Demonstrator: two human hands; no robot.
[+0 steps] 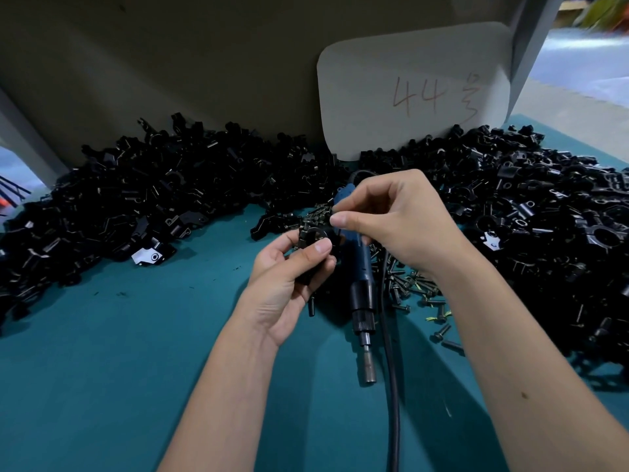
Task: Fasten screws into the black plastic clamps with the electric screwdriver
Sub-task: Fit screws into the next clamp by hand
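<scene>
While L hand (289, 267) grips clamp (315, 245), R hand (391, 219) pinching screw (333, 210)

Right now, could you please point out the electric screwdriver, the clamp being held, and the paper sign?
electric screwdriver (362, 284): head view, dark collar below the blue body.
clamp (315, 238): head view, its round ring.
paper sign (415, 86): head view, sheet's middle.

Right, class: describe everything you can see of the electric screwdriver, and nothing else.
The electric screwdriver has a dark blue body, a black collar below it and a metal chuck ending in a silvery bit tip that points toward the camera. It looks like plastic with a steel nose. It lies lengthwise over the teal table, its upper end hidden behind the right hand, whose fingers appear to be against it. A black cable runs alongside it to the frame's bottom edge. Loose screws lie beside it.
</scene>
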